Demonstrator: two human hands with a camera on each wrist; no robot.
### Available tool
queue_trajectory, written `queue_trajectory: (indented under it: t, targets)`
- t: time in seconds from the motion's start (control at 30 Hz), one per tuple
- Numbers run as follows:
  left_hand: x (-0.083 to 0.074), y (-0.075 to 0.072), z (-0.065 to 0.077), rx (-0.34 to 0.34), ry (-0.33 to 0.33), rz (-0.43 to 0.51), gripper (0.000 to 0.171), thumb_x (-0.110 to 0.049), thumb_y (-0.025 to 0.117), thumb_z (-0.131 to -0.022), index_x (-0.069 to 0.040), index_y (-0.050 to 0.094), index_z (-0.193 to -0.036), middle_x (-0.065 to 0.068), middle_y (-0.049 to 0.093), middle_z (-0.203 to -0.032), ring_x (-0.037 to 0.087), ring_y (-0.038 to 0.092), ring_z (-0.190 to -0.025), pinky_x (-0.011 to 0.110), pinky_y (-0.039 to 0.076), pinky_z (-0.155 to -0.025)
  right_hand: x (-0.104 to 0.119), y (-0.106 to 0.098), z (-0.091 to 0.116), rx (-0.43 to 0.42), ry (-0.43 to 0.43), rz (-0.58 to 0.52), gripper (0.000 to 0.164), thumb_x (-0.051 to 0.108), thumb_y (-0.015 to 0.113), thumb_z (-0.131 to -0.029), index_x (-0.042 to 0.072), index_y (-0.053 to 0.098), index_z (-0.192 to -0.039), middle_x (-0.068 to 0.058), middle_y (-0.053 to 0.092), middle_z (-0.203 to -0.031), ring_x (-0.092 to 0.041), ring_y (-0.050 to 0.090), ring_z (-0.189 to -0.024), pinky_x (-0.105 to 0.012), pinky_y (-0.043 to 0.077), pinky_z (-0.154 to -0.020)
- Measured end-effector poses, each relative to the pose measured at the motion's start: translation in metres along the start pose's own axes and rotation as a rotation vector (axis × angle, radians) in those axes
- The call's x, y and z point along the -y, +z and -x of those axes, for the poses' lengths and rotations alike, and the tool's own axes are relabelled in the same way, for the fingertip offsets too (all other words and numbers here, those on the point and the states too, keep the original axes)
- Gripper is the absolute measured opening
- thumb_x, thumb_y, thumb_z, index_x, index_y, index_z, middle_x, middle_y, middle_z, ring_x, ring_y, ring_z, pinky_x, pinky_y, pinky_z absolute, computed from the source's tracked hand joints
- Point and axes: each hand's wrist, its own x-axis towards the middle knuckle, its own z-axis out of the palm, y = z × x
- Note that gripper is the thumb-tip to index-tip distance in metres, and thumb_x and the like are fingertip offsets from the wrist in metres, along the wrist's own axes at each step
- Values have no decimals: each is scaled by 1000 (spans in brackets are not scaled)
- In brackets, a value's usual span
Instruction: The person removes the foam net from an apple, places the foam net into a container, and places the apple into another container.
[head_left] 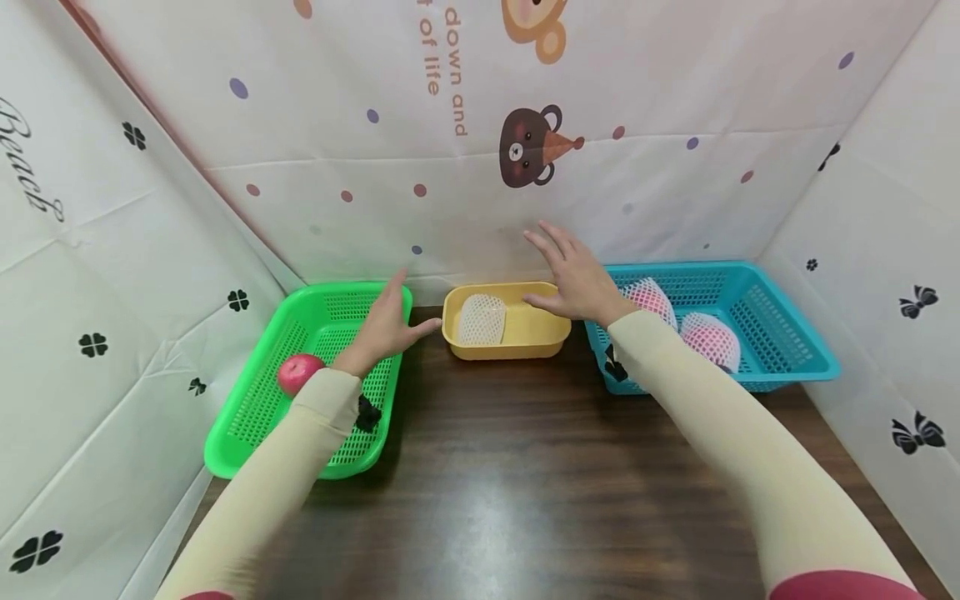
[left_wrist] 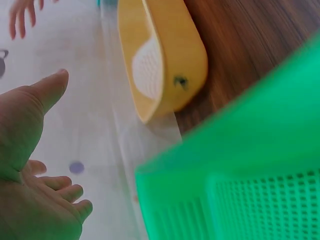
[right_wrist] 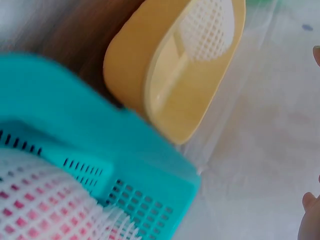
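Observation:
My left hand (head_left: 384,327) hovers with spread fingers over the right rim of the green basket (head_left: 296,302), holding nothing. A red apple (head_left: 297,372) lies in that basket, left of my wrist. My right hand (head_left: 579,279) is raised, fingers spread and empty, above the right end of the yellow container (head_left: 536,333). A white foam net (head_left: 482,319) lies in the container's left part. In the blue basket (head_left: 787,350) sit two pink-red round fruits in white foam nets, one net-covered fruit (head_left: 711,340) nearer and another netted fruit (head_left: 651,298) partly behind my right forearm.
The baskets and container stand on a dark wooden table (head_left: 510,467), against a white printed cloth (head_left: 360,192) at the back. Similar white cloth hangs at the left and right sides. The yellow container stands between the two baskets.

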Motion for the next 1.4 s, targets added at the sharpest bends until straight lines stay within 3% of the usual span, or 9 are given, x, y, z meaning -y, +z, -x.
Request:
queue_trajectory:
  t: [0.23, 0.6, 0.8, 1.17, 1.4]
  targets:
    - [-30, 16, -7, 42, 18, 13, 111, -43, 77, -91, -7, 3, -165, 15, 12, -171, 35, 20, -155, 54, 25, -121, -19, -2, 5, 11, 56, 10, 101, 56, 78, -84, 18, 26, -161, -16, 23, -166, -43, 32, -146, -62, 30, -117]
    - [-58, 45, -15, 79, 76, 46, 112, -43, 78, -90, -6, 3, -164, 14, 13, -171, 32, 22, -154, 47, 27, -122, -46, -7, 19, 50, 136, 17, 97, 55, 76, -86, 14, 29, -160, -17, 28, -163, -43, 33, -143, -65, 35, -112]
    - [-72, 62, -18, 81, 99, 64, 112, -42, 81, -87, -4, 9, -164, 15, 21, -168, 30, 27, -152, 44, 27, -122, -58, -10, 29, 105, 201, 3, 96, 51, 76, -88, 13, 27, -161, -18, 27, -163, -44, 30, -145, -67, 30, -114]
    - [-95, 92, -21, 72, 152, 142, 104, -45, 84, -83, -2, 26, -158, 15, 42, -155, 30, 46, -138, 42, 38, -116, -78, -13, 40, 199, 284, -31, 94, 38, 77, -89, 12, 24, -161, -21, 29, -161, -47, 31, -143, -69, 33, -110]
    - [-113, 108, -23, 72, 199, 146, 98, -44, 84, -84, -1, 31, -154, 14, 46, -149, 26, 50, -132, 40, 41, -113, -86, -14, 46, 269, 345, -42, 87, 33, 77, -89, 3, 28, -155, -25, 35, -154, -45, 35, -141, -65, 36, -109]
